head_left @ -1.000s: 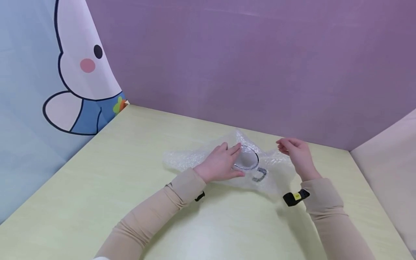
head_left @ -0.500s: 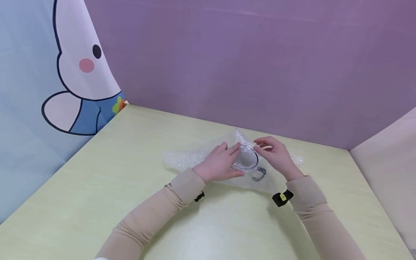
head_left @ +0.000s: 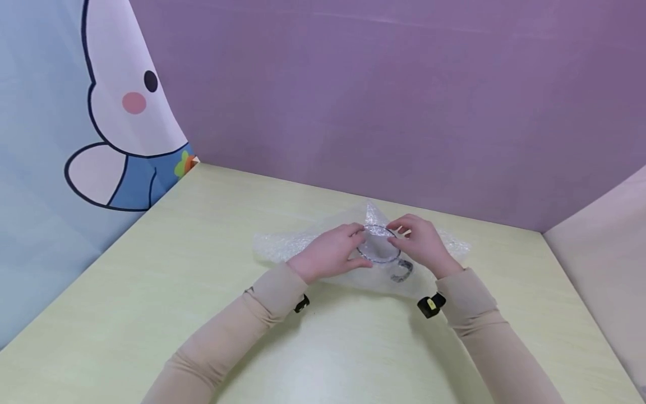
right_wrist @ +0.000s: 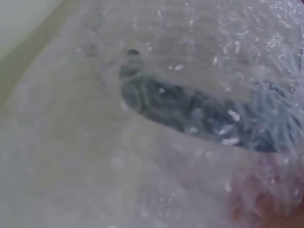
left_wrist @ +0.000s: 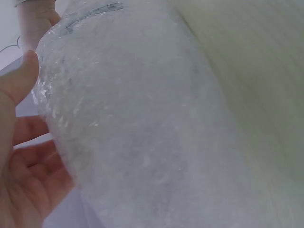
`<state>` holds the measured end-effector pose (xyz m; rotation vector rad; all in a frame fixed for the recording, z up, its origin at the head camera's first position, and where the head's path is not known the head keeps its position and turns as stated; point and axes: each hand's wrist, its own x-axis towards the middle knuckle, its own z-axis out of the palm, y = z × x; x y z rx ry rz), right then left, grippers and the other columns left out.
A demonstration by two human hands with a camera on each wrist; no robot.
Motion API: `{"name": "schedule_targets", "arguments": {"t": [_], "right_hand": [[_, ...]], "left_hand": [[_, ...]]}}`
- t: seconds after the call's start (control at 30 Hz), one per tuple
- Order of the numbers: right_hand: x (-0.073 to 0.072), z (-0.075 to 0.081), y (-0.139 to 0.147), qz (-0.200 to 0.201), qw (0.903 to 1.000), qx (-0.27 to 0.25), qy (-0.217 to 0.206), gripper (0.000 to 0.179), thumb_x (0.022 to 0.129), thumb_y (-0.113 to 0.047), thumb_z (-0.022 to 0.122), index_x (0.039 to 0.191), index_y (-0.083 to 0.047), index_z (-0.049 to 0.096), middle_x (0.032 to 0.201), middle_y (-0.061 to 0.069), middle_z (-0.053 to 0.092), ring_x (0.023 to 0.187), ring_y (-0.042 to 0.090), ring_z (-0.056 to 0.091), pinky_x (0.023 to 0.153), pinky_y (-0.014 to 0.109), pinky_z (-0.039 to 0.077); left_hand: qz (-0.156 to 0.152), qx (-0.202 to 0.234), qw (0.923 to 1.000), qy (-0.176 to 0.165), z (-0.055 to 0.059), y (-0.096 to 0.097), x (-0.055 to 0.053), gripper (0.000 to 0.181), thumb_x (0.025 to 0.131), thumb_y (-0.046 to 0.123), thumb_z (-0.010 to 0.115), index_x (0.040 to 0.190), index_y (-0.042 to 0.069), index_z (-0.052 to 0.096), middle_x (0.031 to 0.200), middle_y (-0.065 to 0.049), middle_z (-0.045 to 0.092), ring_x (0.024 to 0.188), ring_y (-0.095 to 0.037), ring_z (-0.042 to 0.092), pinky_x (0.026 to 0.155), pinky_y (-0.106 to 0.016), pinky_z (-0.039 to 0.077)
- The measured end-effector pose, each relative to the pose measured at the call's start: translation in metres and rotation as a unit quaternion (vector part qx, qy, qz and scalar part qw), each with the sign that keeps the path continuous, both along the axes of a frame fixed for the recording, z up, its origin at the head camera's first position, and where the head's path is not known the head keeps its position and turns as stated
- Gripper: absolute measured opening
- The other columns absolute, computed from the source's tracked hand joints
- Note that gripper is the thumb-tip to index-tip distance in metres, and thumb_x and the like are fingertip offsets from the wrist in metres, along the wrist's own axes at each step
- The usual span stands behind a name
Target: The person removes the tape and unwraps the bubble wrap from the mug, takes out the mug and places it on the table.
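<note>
A mug (head_left: 379, 249) with a dark rim stands upright in a sheet of bubble wrap (head_left: 287, 247); its dark curved handle (right_wrist: 190, 111) shows through the plastic. My left hand (head_left: 330, 249) cups the mug's left side through the wrap, its fingers bent at the rim and its thumb along the near side. In the left wrist view the thumb (left_wrist: 23, 78) rests against the crinkled plastic. At the right of the rim, my right hand (head_left: 421, 241) holds the wrap with curled fingers and thumb. The exact contact of its fingertips is hard to make out.
The pale table (head_left: 212, 224) meets a purple backdrop (head_left: 353, 101) just behind the wrap. A blue cloth with a cartoon print (head_left: 133, 112) hangs at the left, and a whitish panel (head_left: 605, 247) stands at the right.
My right hand has come left from beyond the wrap to the mug's rim. The left fingers have drawn back a little and bent. More wrap lies over the rim.
</note>
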<state>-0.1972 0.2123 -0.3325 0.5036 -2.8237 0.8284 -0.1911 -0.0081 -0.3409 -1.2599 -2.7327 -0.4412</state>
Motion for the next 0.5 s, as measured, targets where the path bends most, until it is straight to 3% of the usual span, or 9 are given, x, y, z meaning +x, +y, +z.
{"name": "schedule_targets", "arguments": {"t": [0.1,0.2,0.3,0.5], "right_hand": [[-0.0005,-0.0012,-0.0005,-0.001,1.0000,0.000,0.004,0.019,0.084,-0.005,0.068,0.101,0.001,0.069,0.102,0.016,0.066,0.090,0.031,0.060,0.076,0.043,0.054],[-0.0006,-0.0017,-0.0010,0.001,1.0000,-0.003,0.005,0.018,0.084,-0.004,0.067,0.101,0.001,0.069,0.102,0.016,0.066,0.090,0.031,0.061,0.076,0.043,0.054],[-0.0005,-0.0022,-0.0007,0.002,1.0000,-0.007,0.005,0.017,0.085,-0.004,0.066,0.101,0.002,0.068,0.101,0.016,0.067,0.089,0.030,0.062,0.077,0.043,0.055],[-0.0011,-0.0045,0.0019,0.000,0.9999,-0.011,0.004,0.015,0.087,-0.005,0.065,0.100,0.002,0.066,0.101,0.018,0.067,0.088,0.031,0.064,0.079,0.045,0.054]], "left_hand": [[-0.011,0.033,0.9992,0.017,-0.0017,-0.0027,0.0009,0.049,0.088,0.044,0.062,0.114,0.003,0.061,0.116,-0.009,0.056,0.090,-0.014,0.060,0.080,-0.024,0.053],[-0.018,0.051,0.9976,0.043,-0.0035,-0.0043,0.0019,0.042,0.087,0.043,0.065,0.103,0.004,0.063,0.101,-0.005,0.055,0.075,-0.011,0.055,0.067,-0.021,0.051],[-0.021,0.064,0.9958,0.062,-0.0043,-0.0048,0.0025,0.038,0.084,0.042,0.067,0.095,0.005,0.063,0.091,-0.002,0.053,0.070,-0.011,0.051,0.063,-0.022,0.048],[-0.023,0.075,0.9946,0.068,-0.0042,-0.0028,0.0021,0.033,0.082,0.040,0.071,0.086,0.008,0.061,0.083,0.000,0.052,0.067,-0.010,0.050,0.063,-0.022,0.048]]}}
